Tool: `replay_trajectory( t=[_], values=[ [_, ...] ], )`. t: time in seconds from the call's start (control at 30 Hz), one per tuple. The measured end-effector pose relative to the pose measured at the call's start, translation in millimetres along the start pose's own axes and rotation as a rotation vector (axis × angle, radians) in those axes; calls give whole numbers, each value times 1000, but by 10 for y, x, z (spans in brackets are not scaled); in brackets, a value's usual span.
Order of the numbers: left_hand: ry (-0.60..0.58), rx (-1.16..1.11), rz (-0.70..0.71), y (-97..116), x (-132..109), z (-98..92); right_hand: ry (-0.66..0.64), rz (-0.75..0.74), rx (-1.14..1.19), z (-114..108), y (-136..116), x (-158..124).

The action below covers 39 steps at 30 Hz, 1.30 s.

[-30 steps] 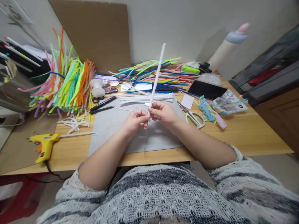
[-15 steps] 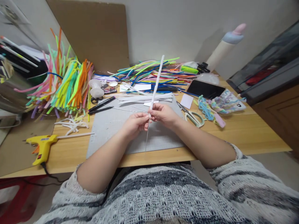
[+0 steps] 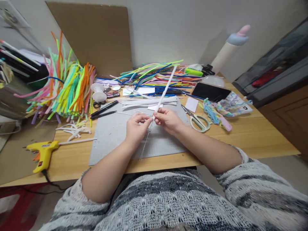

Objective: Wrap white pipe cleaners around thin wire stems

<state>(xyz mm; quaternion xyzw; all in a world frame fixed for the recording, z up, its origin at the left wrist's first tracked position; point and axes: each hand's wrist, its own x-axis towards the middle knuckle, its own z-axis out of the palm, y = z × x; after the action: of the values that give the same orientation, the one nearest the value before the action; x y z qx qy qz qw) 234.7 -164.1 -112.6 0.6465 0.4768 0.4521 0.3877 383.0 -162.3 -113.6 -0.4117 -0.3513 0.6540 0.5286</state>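
Note:
Between my hands is a white pipe cleaner stem (image 3: 166, 89), slanting up and to the right; whether it is one strand or several twisted together I cannot tell. Thin bare wires (image 3: 144, 146) trail from its lower end towards the desk's front edge. My right hand (image 3: 167, 120) pinches the stem near its lower end. Thumb and fingertips of my left hand (image 3: 138, 126) close on it just below, touching the right fingers. A grey cutting mat (image 3: 110, 141) lies underneath, with white pipe cleaners (image 3: 146, 103) across its far edge.
A yellow glue gun (image 3: 44, 152) lies at left, near a bundle of coloured pipe cleaners (image 3: 72, 89). Scissors (image 3: 199, 123) and a phone (image 3: 211, 92) are on the right. More loose pipe cleaners (image 3: 154, 73) are heaped by the wall. Black pens (image 3: 104, 109) rest at the mat's left corner.
The white stem has tilted further right, its top now lower. Its trailing wires have swung left and spread apart. My left hand has turned slightly, and both hands still grip the stem.

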Motion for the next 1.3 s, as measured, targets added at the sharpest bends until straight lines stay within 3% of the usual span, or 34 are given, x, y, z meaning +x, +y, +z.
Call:
replay_trajectory(
  t=[0.1,0.27,0.5,0.73,0.87,1.07,1.3],
  values=[
    [33,255,215,34,-52,-17,69,-2,1,25,18,-16],
    [-47,457,341,-6,-111,11,168,-52,-8,26,25,-20],
    [-19,540,334,-42,-122,46,233,-29,4,39,39,-25],
    [-39,447,348,-77,-94,45,186,-35,-14,29,36,-36],
    [-87,274,195,-44,-70,41,119,-48,-42,-15,-1,-18],
    [-201,-310,-269,-1,-6,36,-32,-83,-127,-66,-92,-4],
    [-428,-785,-532,-2,35,9,-112,-147,-120,-107,-81,16]
  ],
)
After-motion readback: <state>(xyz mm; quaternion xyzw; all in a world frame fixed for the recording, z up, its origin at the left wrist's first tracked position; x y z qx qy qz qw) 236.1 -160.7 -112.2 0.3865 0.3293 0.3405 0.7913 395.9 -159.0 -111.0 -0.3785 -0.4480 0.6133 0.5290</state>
